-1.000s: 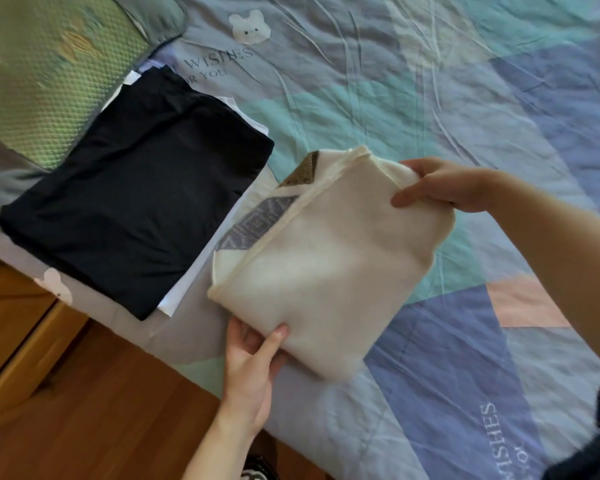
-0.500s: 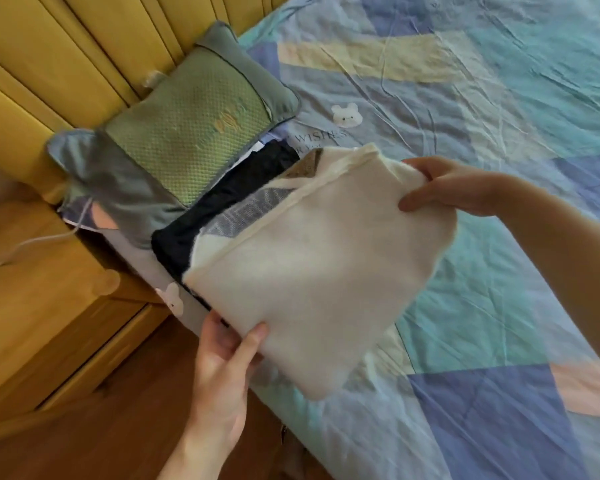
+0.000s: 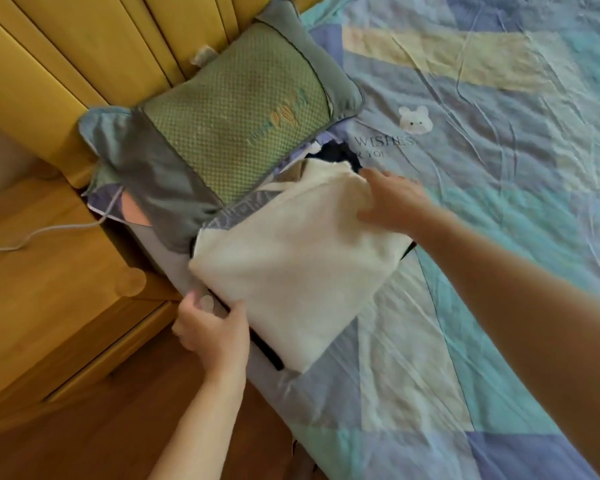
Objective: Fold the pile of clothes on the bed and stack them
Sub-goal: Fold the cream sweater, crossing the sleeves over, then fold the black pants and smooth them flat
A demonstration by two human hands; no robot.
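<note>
On the bed (image 3: pixel 499 237), the cream garment (image 3: pixel 291 265) is lying diagonally on the dark stack (image 3: pixel 336 154), left hand (image 3: pixel 212 327) gripping its near corner, right hand (image 3: pixel 392 202) pressing flat-fingered on its far edge.

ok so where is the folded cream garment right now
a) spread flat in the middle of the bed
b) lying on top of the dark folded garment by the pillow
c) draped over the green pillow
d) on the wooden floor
b: the cream garment covers the dark folded garment, which peeks out at its edges beside the green pillow, with both hands on it.
</note>
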